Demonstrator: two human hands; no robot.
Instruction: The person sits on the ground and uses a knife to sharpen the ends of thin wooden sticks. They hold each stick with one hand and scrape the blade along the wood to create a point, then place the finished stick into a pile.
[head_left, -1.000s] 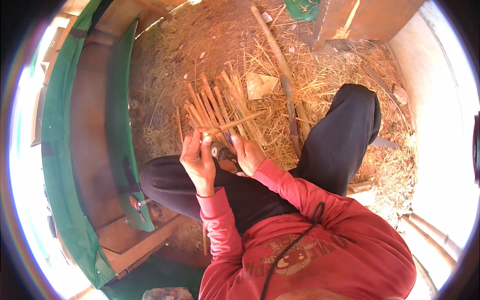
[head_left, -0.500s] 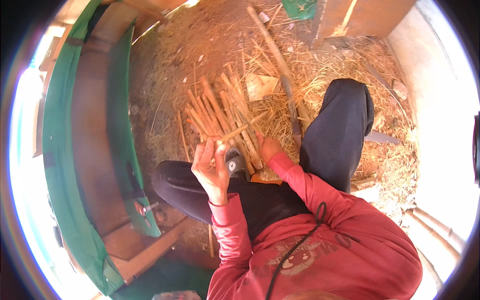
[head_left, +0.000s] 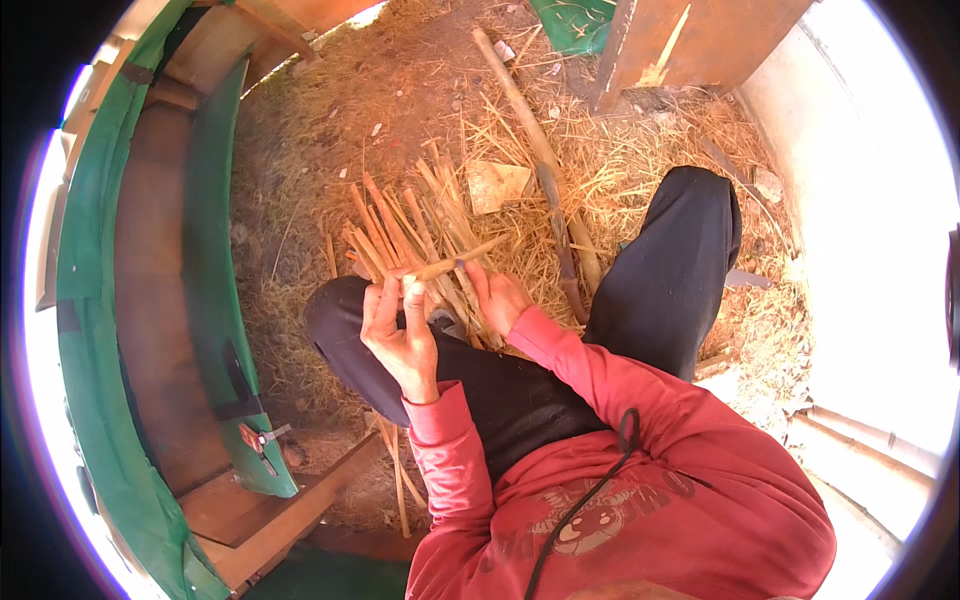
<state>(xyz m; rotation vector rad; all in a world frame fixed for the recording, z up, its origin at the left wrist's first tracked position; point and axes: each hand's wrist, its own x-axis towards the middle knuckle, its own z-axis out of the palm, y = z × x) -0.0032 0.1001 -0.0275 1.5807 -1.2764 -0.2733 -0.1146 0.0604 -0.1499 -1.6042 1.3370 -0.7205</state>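
Several split cane strips (head_left: 400,225) already lay fanned on the straw ground (head_left: 620,170) ahead. My left hand (head_left: 400,325) pinched one thin strip (head_left: 455,262) above my knee; my right hand (head_left: 497,297) curled beside it, grip unclear. Green boards (head_left: 205,250) stood left.

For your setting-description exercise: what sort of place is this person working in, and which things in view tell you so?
Probably an outdoor, rural craft spot on bare ground. Straw litters the earth, split wooden sticks lie in a pile before the seated person, and the left hand holds one thin stick. Green sheeting borders one side.
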